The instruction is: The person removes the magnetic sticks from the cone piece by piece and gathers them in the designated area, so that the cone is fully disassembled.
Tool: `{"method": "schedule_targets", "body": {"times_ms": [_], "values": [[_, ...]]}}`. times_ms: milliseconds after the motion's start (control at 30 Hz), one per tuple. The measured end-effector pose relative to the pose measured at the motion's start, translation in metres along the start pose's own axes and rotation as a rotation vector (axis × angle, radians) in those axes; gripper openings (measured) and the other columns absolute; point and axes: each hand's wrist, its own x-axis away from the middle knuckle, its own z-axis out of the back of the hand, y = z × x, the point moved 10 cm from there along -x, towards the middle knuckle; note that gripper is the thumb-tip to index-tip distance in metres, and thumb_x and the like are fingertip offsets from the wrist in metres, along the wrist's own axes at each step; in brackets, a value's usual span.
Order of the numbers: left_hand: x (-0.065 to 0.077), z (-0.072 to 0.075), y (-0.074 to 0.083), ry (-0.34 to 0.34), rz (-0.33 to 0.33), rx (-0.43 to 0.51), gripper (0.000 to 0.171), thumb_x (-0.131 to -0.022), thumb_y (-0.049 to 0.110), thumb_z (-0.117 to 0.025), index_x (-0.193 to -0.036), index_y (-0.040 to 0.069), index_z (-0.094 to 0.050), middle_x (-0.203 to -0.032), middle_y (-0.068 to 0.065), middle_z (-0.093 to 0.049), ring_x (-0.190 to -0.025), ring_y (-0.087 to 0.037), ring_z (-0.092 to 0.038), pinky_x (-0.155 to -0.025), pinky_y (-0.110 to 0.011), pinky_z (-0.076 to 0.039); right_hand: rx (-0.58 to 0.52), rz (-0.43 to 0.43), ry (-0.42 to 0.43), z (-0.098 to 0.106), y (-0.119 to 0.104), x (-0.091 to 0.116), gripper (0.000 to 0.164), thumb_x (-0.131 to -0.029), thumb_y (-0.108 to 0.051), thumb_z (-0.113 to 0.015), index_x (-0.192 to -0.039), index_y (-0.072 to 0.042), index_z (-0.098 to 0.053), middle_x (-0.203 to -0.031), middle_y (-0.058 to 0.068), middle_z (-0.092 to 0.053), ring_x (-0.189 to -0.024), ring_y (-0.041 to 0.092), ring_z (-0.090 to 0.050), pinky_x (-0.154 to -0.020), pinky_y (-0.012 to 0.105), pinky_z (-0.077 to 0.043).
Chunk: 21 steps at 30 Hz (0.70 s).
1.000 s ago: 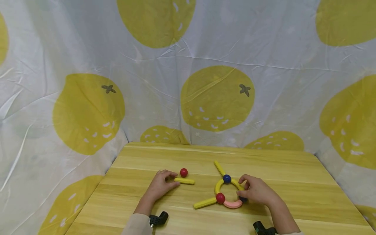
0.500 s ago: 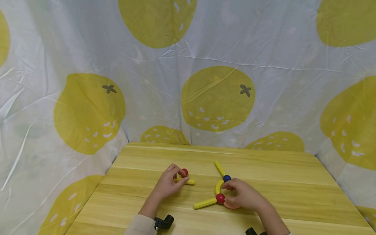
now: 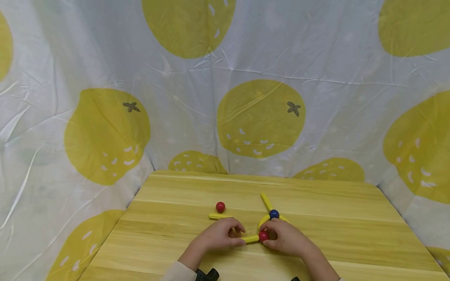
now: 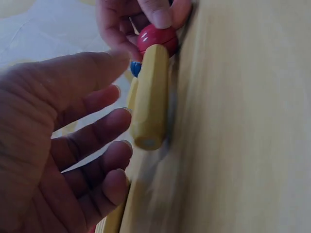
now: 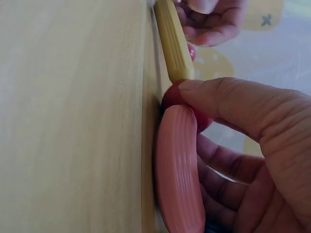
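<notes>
In the head view my right hand (image 3: 288, 239) pinches a red ball (image 3: 263, 236) between thumb and fingers, the thumb on it in the right wrist view. From that ball a straight yellow magnetic rod (image 3: 251, 239) points left, and a pink curved rod (image 5: 180, 170) adjoins its other side. My left hand (image 3: 222, 236) is at the rod's free end; its fingers are spread and loosely bent beside the rod in the left wrist view, without gripping it. A blue ball (image 3: 274, 214) joins yellow curved rods to another straight yellow rod (image 3: 266, 201). My right hand hides much of the ring.
A loose red ball (image 3: 220, 207) and a loose yellow rod (image 3: 217, 216) lie behind my left hand on the wooden table (image 3: 168, 222). A lemon-print curtain (image 3: 197, 117) hangs along the table's back and sides.
My left hand has moved from the loose rod and ball rightward to the attached rod. My right hand has moved left from the ring's right side to the red ball. The ring has shifted slightly.
</notes>
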Motion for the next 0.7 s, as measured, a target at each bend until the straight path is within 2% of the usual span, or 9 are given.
{"method": "schedule_targets", "body": {"times_ms": [133,300,533,700], "values": [[0.000,-0.004,-0.005,-0.001,0.020,-0.071,0.027,-0.087,0.032,-0.083,-0.108,0.021,-0.071,-0.095,0.014,-0.064,-0.081,0.004,-0.055,-0.076,-0.017,-0.051,0.014,-0.010,0.035,0.003,0.002,0.000,0.024,-0.087,-0.026,-0.082,-0.107,-0.023,-0.071,-0.098,-0.008,-0.062,-0.084,0.002,-0.061,-0.073,0.024,-0.052],[-0.001,-0.004,-0.011,0.025,0.039,-0.097,0.025,-0.087,0.027,-0.083,-0.107,0.018,-0.071,-0.093,0.012,-0.064,-0.077,0.004,-0.053,-0.074,-0.017,-0.049,0.028,-0.029,0.070,0.007,0.003,0.000,0.023,-0.087,-0.028,-0.082,-0.106,-0.022,-0.070,-0.093,-0.011,-0.064,-0.082,0.003,-0.060,-0.071,0.024,-0.051],[-0.001,-0.002,-0.018,0.070,0.029,-0.102,0.018,-0.092,0.026,-0.078,-0.105,0.015,-0.074,-0.092,0.008,-0.066,-0.077,0.004,-0.052,-0.073,-0.017,-0.048,0.003,-0.114,0.066,0.005,0.014,-0.002,0.024,-0.089,-0.030,-0.080,-0.107,-0.021,-0.068,-0.092,-0.010,-0.066,-0.081,0.004,-0.058,-0.070,0.024,-0.050],[0.000,-0.001,-0.020,0.074,0.035,-0.063,0.015,-0.096,0.028,-0.073,-0.104,0.016,-0.072,-0.088,0.011,-0.061,-0.075,0.003,-0.050,-0.070,-0.018,-0.047,-0.022,-0.127,0.046,0.001,0.017,-0.004,0.025,-0.090,-0.029,-0.078,-0.111,-0.020,-0.068,-0.093,-0.009,-0.066,-0.081,0.004,-0.058,-0.070,0.025,-0.050]]}}
